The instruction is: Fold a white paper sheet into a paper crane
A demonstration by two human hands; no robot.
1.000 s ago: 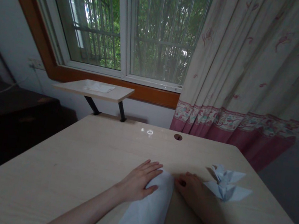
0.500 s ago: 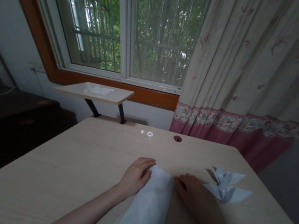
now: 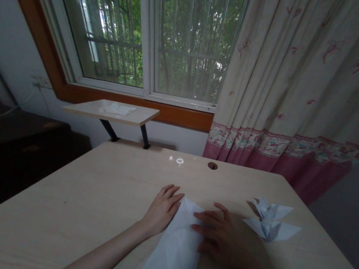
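A folded sheet of white paper [image 3: 177, 249] lies on the desk in front of me, its far end narrowing to a slanted corner and its near end cut off by the bottom of the view. My left hand [image 3: 163, 210] rests flat beside the paper's left edge, fingers stretched out, with the thumb side touching that edge. On the other side, my right hand [image 3: 220, 233] is spread over the paper's right edge, fingertips reaching onto its upper right part. Right of that hand sit folded white paper figures [image 3: 271, 221] with pointed wings.
The pale wooden desk [image 3: 87, 192] has a round cable hole [image 3: 213, 166] near its back edge. A raised shelf [image 3: 87, 107] on black legs stands at the back left, bearing white paper [image 3: 117, 108]. Behind are a window and a curtain [image 3: 274, 100]; a dark cabinet [image 3: 27, 136] stands left.
My right hand has opened from curled fingers beside the paper's right edge and moved left over it. My left fingers have spread slightly. The paper has barely moved.
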